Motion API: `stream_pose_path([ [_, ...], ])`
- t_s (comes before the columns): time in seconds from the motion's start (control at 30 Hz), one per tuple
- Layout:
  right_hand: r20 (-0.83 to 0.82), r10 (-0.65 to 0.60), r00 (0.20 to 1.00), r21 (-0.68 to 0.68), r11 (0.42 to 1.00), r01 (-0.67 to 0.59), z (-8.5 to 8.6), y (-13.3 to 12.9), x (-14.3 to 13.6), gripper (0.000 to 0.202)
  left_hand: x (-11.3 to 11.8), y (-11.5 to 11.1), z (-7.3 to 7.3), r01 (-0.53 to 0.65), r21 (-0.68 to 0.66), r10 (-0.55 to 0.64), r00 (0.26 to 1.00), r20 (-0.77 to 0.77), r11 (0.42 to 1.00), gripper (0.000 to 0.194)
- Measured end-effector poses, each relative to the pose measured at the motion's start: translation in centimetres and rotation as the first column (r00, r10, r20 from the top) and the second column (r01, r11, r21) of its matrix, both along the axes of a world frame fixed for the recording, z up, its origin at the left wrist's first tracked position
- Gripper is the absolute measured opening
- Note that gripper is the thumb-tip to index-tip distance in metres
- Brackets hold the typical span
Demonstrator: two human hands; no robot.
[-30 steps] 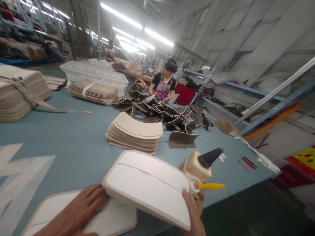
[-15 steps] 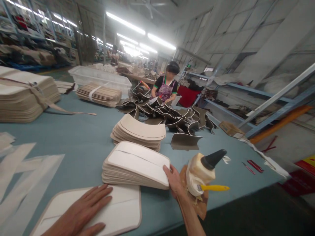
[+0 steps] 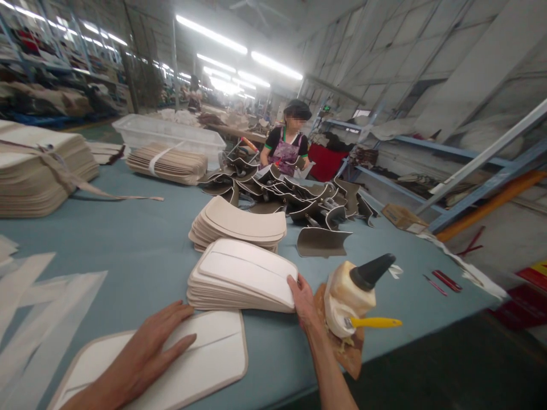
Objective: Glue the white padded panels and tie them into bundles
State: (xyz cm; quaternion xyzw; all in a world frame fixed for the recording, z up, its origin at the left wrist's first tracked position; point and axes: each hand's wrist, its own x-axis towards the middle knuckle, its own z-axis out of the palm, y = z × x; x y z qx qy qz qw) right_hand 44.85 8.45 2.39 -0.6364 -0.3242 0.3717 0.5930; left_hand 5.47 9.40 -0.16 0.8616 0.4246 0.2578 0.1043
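My left hand [image 3: 149, 341] lies with its fingers stretched out on a flat white panel with a beige border [image 3: 213, 353], near the front of the table. To its upper right is a stack of similar panels [image 3: 239, 296], its layers slightly fanned at the left. My right hand [image 3: 302, 296] holds the right end of the top white panel [image 3: 248, 267], thumb on the upper face; its other fingers are partly hidden. Close beside my right wrist stands a glue-smeared plastic bottle [image 3: 348, 296] with a black nozzle. A yellow-handled brush [image 3: 376, 323] rests in its side opening.
Curved beige panels [image 3: 239, 219] are stacked behind. Dark curved pieces [image 3: 282, 193] heap farther back, where a co-worker [image 3: 288, 142] sits. Strapped stacks [image 3: 38, 171] and white strips [image 3: 47, 319] lie left. A box [image 3: 401, 217] and a red tool [image 3: 447, 281] are right.
The stack has shifted slightly right and away, and its top layers are more fanned. My left hand has arched a little on the lower panel. The co-worker's hands have moved apart.
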Motion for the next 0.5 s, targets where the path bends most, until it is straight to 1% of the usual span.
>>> stream_pose_path([
  [0.07, 0.022, -0.022, 1.000, -0.011, 1.000, 0.022, -0.1, 0.3, 0.1, 0.089, 0.6, 0.5, 0.9, -0.023, -0.072, 0.023, 1.000, 0.011, 0.997, 0.047],
  [0.17, 0.052, -0.067, 0.996, -0.027, 0.997, 0.069, -0.4, 0.5, 0.3, 0.106, 1.0, 1.1, 3.1, -0.008, -0.195, 0.024, 0.997, 0.078, 0.981, 0.042],
  [0.2, 0.060, -0.080, 0.995, -0.029, 0.996, 0.081, -0.5, 0.6, 0.5, 0.109, 1.0, 1.4, 3.9, -0.018, -0.250, 0.045, 0.993, 0.106, 0.968, 0.042],
  [0.27, 0.070, -0.099, 0.993, -0.029, 0.994, 0.101, -0.7, 0.6, 0.7, 0.108, 1.2, 2.5, 5.4, -0.101, -0.340, 0.155, 0.978, 0.137, 0.935, 0.046],
  [0.33, 0.074, -0.116, 0.991, -0.028, 0.993, 0.118, -0.8, 0.7, 0.9, 0.103, 1.9, 4.1, 6.8, -0.224, -0.352, 0.292, 0.944, 0.152, 0.909, 0.053],
  [0.37, 0.078, -0.123, 0.989, -0.026, 0.992, 0.126, -0.9, 0.7, 1.0, 0.100, 2.5, 5.1, 7.4, -0.267, -0.331, 0.334, 0.928, 0.164, 0.905, 0.056],
  [0.4, 0.082, -0.129, 0.988, -0.024, 0.991, 0.132, -0.9, 0.7, 1.0, 0.098, 3.3, 6.2, 8.0, -0.284, -0.306, 0.348, 0.921, 0.178, 0.909, 0.059],
  [0.43, 0.088, -0.132, 0.987, -0.020, 0.991, 0.134, -0.9, 0.7, 0.9, 0.096, 4.3, 7.2, 8.4, -0.272, -0.284, 0.332, 0.924, 0.190, 0.919, 0.062],
  [0.5, 0.106, -0.128, 0.986, -0.008, 0.992, 0.129, -0.8, 0.6, 0.7, 0.092, 6.4, 9.2, 8.6, -0.222, -0.261, 0.278, 0.940, 0.200, 0.939, 0.064],
])
